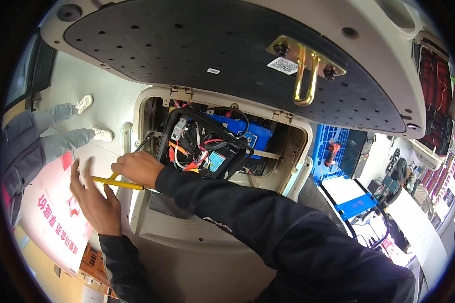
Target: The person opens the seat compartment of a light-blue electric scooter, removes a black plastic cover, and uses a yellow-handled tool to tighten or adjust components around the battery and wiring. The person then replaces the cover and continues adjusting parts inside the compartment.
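Note:
My right hand (pixel 139 169) is closed around the shaft of a yellow T-handle wrench (pixel 124 183) at the left edge of an open compartment (pixel 217 240). Past my fist, a thin dark rod (pixel 145 142) slants up toward the compartment's left side; the fist hides whether it belongs to the wrench. My left hand (pixel 98 204) is open beside the crossbar, fingers stretched and slightly blurred; contact with the bar is unclear. Inside the compartment are a bundle of coloured wires (pixel 189 146) in a black frame (pixel 247 150) and a blue box-shaped unit (pixel 260 132).
A raised lid (pixel 197 50) with a gold metal latch loop (pixel 306 76) hangs over the compartment. At the left stands another person (pixel 45 134). A red power drill (pixel 331 153) rests on a blue crate (pixel 324 139) to the right, near a blue-and-white folding stool (pixel 356 206).

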A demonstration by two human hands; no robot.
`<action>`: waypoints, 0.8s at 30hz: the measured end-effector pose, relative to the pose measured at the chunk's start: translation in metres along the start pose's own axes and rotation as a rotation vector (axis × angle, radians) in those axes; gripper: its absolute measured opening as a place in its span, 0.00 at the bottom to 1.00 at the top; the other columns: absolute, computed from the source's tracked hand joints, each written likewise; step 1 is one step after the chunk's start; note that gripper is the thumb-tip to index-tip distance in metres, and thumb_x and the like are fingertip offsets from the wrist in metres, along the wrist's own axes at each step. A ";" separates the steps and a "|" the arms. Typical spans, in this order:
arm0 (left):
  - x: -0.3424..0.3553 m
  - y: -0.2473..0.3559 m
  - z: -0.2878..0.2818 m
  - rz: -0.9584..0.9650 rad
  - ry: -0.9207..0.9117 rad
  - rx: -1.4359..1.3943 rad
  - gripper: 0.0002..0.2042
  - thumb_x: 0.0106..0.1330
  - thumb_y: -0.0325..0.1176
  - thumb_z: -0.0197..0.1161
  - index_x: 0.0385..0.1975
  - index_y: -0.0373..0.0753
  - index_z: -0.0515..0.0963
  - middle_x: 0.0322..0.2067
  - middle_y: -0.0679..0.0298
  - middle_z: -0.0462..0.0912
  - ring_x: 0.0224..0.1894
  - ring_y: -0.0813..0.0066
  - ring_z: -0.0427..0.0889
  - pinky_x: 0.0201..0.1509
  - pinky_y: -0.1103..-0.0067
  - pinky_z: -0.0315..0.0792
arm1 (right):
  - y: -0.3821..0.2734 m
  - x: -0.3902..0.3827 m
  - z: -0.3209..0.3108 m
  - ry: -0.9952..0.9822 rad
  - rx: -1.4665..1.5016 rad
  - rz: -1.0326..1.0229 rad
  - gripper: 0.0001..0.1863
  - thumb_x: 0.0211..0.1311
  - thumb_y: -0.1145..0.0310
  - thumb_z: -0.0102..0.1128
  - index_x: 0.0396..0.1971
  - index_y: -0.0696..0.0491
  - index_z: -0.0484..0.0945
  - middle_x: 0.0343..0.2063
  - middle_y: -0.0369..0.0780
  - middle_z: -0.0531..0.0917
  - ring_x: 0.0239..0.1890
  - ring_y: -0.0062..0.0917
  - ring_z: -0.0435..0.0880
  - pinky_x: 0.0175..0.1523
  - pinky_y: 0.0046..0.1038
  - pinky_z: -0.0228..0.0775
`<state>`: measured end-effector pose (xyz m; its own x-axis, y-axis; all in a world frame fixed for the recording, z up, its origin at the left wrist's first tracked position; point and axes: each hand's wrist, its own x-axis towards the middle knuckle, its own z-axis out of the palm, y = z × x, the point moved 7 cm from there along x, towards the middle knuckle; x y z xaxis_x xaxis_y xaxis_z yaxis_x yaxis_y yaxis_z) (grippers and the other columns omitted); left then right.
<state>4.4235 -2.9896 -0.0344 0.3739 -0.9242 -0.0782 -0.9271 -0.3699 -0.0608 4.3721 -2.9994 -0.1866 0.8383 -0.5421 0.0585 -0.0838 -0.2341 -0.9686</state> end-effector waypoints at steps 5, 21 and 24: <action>-0.025 -0.063 0.044 -0.405 -0.154 -0.230 0.30 0.78 0.33 0.60 0.76 0.31 0.62 0.67 0.40 0.75 0.63 0.43 0.82 0.65 0.64 0.75 | -0.003 0.003 -0.003 -0.060 -0.100 -0.029 0.07 0.63 0.75 0.60 0.40 0.52 0.80 0.35 0.41 0.87 0.40 0.43 0.89 0.42 0.44 0.82; -0.004 0.003 0.002 0.153 -0.035 -0.086 0.12 0.58 0.13 0.57 0.38 0.32 0.84 0.58 0.50 0.83 0.63 0.46 0.80 0.70 0.56 0.71 | 0.005 -0.001 0.013 0.023 -0.037 0.051 0.11 0.65 0.73 0.58 0.46 0.54 0.82 0.43 0.43 0.86 0.50 0.40 0.87 0.51 0.37 0.84; 0.008 -0.008 0.000 -0.377 -0.389 0.245 0.24 0.71 0.44 0.69 0.58 0.32 0.75 0.52 0.44 0.85 0.51 0.45 0.86 0.53 0.61 0.80 | 0.012 -0.002 0.006 0.209 -0.032 0.037 0.09 0.64 0.74 0.59 0.43 0.54 0.81 0.43 0.42 0.87 0.50 0.38 0.88 0.51 0.35 0.84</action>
<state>4.4341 -2.9936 -0.0350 0.7018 -0.6133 -0.3623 -0.7121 -0.5906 -0.3795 4.3722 -2.9965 -0.2001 0.7044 -0.7058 0.0750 -0.1327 -0.2348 -0.9629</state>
